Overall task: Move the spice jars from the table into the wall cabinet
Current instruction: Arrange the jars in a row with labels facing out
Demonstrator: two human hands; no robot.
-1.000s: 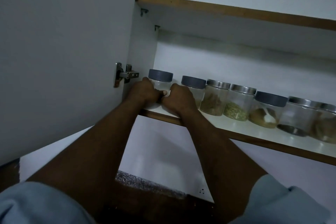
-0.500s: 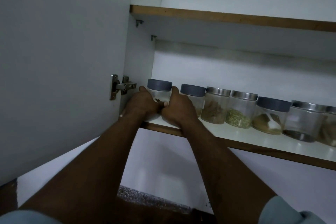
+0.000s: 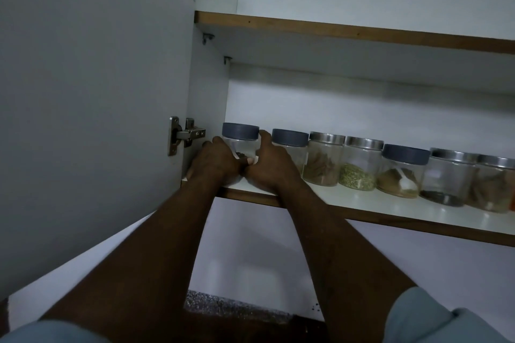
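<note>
A clear spice jar with a grey lid [image 3: 240, 139] stands at the far left of the lower cabinet shelf [image 3: 390, 210], close to the cabinet's side wall. My left hand [image 3: 214, 162] wraps its left side and my right hand [image 3: 269, 164] wraps its right side, thumbs meeting in front. To its right runs a row of several jars: a grey-lidded jar [image 3: 290, 142], a steel-lidded jar of brown sticks [image 3: 323, 160], a jar of green seeds [image 3: 359, 167], a grey-lidded jar of brown powder [image 3: 401, 171] and more steel-lidded jars [image 3: 448, 178].
The open cabinet door [image 3: 92, 97] fills the left, hung on a metal hinge [image 3: 184, 135]. An upper shelf [image 3: 348, 32] lies above the jars. Below the cabinet are the white wall and a speckled counter edge [image 3: 231, 305].
The view has tilted upward, so the shelf and jars sit lower in frame. My right hand's fingers have risen to the jar's lid; both hands stay on the leftmost jar.
</note>
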